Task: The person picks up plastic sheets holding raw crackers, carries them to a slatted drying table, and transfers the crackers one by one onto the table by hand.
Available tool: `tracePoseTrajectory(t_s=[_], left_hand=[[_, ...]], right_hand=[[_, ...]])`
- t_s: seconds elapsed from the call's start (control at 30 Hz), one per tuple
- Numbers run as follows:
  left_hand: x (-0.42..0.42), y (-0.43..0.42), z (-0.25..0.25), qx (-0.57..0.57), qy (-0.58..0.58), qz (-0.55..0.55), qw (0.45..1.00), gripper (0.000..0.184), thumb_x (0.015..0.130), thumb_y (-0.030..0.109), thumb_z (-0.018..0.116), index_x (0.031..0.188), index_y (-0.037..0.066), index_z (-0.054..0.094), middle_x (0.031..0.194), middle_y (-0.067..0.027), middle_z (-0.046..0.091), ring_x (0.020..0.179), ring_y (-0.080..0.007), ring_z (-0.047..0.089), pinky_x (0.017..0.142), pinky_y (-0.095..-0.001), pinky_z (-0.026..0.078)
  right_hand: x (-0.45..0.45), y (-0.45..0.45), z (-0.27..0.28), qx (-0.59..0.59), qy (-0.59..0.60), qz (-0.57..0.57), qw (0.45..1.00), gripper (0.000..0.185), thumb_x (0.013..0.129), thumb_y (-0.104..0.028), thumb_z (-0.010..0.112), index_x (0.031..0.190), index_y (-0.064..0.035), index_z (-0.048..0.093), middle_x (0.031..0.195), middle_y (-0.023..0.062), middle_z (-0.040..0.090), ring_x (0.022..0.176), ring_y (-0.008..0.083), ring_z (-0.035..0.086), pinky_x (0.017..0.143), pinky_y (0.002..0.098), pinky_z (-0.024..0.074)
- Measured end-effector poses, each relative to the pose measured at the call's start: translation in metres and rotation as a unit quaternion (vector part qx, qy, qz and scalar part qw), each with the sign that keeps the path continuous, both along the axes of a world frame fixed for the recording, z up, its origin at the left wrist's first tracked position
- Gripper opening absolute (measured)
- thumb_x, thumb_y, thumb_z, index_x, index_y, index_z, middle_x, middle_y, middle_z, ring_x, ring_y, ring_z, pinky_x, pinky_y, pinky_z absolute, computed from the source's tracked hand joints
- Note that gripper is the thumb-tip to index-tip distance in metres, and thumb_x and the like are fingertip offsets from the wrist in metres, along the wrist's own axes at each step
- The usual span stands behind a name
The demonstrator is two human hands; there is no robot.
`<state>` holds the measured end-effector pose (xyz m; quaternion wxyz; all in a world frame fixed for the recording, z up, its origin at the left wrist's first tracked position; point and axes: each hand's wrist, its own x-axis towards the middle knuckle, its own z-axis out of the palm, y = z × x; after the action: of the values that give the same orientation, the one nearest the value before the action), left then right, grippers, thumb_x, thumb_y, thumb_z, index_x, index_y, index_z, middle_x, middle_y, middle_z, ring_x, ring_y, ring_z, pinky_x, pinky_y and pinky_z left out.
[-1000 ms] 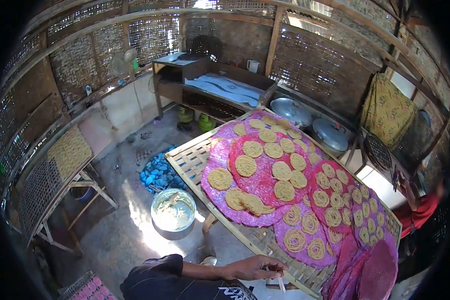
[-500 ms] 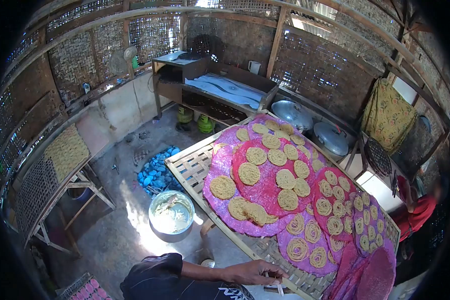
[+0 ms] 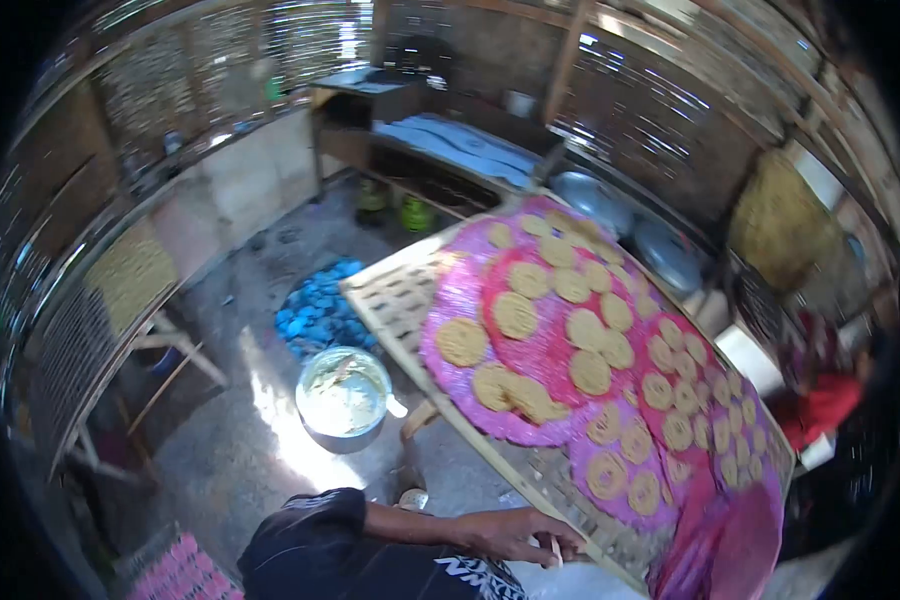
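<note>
My left hand (image 3: 535, 533) is at the lower edge of a large woven bamboo rack (image 3: 395, 298), with its fingers closed on a thin white stick (image 3: 556, 550) that looks like a cigarette. My right hand is out of view. Pink and purple sheets (image 3: 448, 290) cover most of the rack. Many pale yellow coiled noodle rounds (image 3: 516, 315) lie flat on them; a few are folded or overlapping near the left. Beside the hand, a bunched pink sheet (image 3: 740, 545) hangs over the rack's near right corner.
A metal pot (image 3: 343, 395) with pale residue stands left of the rack, before a blue heap (image 3: 322, 305). Another rack (image 3: 135, 285) is at far left, lidded pots (image 3: 665, 255) behind. A person in red (image 3: 820, 405) is at the right. Pink pieces (image 3: 185, 570) lie lower left.
My view has shifted slightly and blurred, so the rack sits a little further right and lower. My left hand stays by the rack's edge with the white stick, its fingers now curled more.
</note>
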<state>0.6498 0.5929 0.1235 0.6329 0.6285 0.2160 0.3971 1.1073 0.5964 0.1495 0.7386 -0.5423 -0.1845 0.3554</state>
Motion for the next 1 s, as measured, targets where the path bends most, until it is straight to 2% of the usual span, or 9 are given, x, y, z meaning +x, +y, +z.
tracePoseTrajectory(t_s=[0.03, 0.1, 0.13, 0.17, 0.27, 0.37, 0.53, 0.7, 1.0], left_hand=[[-0.004, -0.003, 0.007, 0.008, -0.022, -0.014, 1.0, 0.045, 0.093, 0.014, 0.061, 0.135, 0.004, 0.05, 0.115, -0.0104, 0.064, 0.102, -0.0177, 0.06, 0.091, -0.0323, 0.048], [-0.009, -0.004, 0.018, 0.02, 0.035, -0.023, 0.999, 0.046, 0.093, 0.013, 0.062, 0.136, 0.005, 0.049, 0.118, -0.011, 0.064, 0.106, -0.0182, 0.06, 0.094, -0.0318, 0.047], [-0.01, -0.003, 0.02, 0.03, 0.063, -0.032, 0.997, 0.046, 0.093, 0.012, 0.062, 0.136, 0.005, 0.049, 0.12, -0.0113, 0.063, 0.109, -0.0184, 0.06, 0.096, -0.0316, 0.046], [-0.011, -0.004, 0.018, 0.004, 0.065, -0.034, 0.997, 0.047, 0.091, 0.011, 0.063, 0.136, 0.005, 0.049, 0.119, -0.0118, 0.064, 0.107, -0.019, 0.061, 0.095, -0.0322, 0.047], [-0.011, -0.003, 0.019, -0.043, 0.069, -0.031, 0.996, 0.047, 0.089, 0.009, 0.065, 0.134, 0.005, 0.052, 0.118, -0.0119, 0.065, 0.104, -0.0182, 0.062, 0.093, -0.032, 0.049], [-0.015, 0.007, 0.033, -0.038, 0.096, -0.018, 0.995, 0.046, 0.088, 0.008, 0.066, 0.132, 0.005, 0.054, 0.116, -0.0119, 0.066, 0.101, -0.017, 0.064, 0.091, -0.0312, 0.05], [-0.029, 0.039, 0.049, 0.108, 0.131, -0.001, 0.985, 0.047, 0.085, 0.01, 0.069, 0.13, 0.003, 0.055, 0.112, -0.0127, 0.068, 0.094, -0.0202, 0.068, 0.084, -0.0321, 0.054], [-0.025, 0.071, 0.077, 0.284, 0.21, 0.012, 0.935, 0.039, 0.085, 0.017, 0.069, 0.122, 0.005, 0.06, 0.106, -0.0127, 0.068, 0.09, -0.0249, 0.068, 0.08, -0.0345, 0.054], [0.045, 0.108, 0.129, 0.427, 0.288, 0.106, 0.851, 0.034, 0.083, 0.019, 0.07, 0.115, 0.006, 0.064, 0.104, -0.0126, 0.068, 0.087, -0.0268, 0.068, 0.073, -0.0366, 0.055]], right_hand=[[0.007, 0.001, -0.001, -0.001, 0.03, 0.039, 0.999, 0.084, 0.08, -0.038, 0.071, 0.145, -0.0017, 0.031, 0.151, 0.0127, 0.031, 0.14, 0.0378, 0.021, 0.116, 0.0485, 0.02], [0.112, 0.002, -0.077, 0.075, 0.079, 0.155, 0.982, 0.06, 0.096, -0.021, 0.044, 0.149, -0.0148, 0.019, 0.144, 0.026, 0.031, 0.124, 0.0443, 0.046, 0.097, 0.0579, 0.0445], [0.074, 0.0, -0.067, 0.1, 0.134, 0.045, 0.985, 0.053, 0.093, -0.04, 0.044, 0.144, -0.0297, 0.034, 0.14, 0.025, 0.039, 0.122, 0.0416, 0.047, 0.094, 0.0679, 0.0384], [0.038, -0.015, -0.045, 0.097, 0.036, 0.079, 0.992, 0.057, 0.094, -0.017, 0.045, 0.148, -0.0152, 0.025, 0.144, 0.0277, 0.031, 0.125, 0.0419, 0.047, 0.09, 0.0554, 0.0497], [0.026, -0.012, -0.037, 0.061, 0.064, -0.005, 0.996, 0.045, 0.095, -0.022, 0.051, 0.136, -0.0065, 0.042, 0.125, 0.0263, 0.053, 0.097, 0.0322, 0.065, 0.059, 0.0392, 0.0592], [-0.008, -0.017, -0.013, -0.001, 0.0, -0.062, 0.998, 0.04, 0.093, -0.033, 0.059, 0.11, 0.0034, 0.058, 0.092, 0.0143, 0.069, 0.076, 0.0216, 0.068, 0.053, 0.03, 0.0538], [-0.042, -0.023, 0.018, -0.141, -0.245, -0.01, 0.959, 0.031, 0.086, -0.026, 0.068, 0.099, 0.003, 0.067, 0.077, 0.0121, 0.069, 0.07, 0.017, 0.067, 0.053, 0.0251, 0.0515], [-0.081, 0.034, 0.039, -0.044, -0.629, 0.011, 0.776, 0.026, 0.077, -0.016, 0.077, 0.097, -0.002, 0.069, 0.087, 0.0106, 0.07, 0.079, 0.0215, 0.067, 0.069, 0.0321, 0.0515], [-0.081, 0.241, 0.0, -0.025, -0.898, 0.132, 0.419, 0.025, 0.079, -0.02, 0.063, 0.099, -0.007, 0.067, 0.099, 0.0119, 0.062, 0.101, 0.0289, 0.058, 0.089, 0.0432, 0.0443]])
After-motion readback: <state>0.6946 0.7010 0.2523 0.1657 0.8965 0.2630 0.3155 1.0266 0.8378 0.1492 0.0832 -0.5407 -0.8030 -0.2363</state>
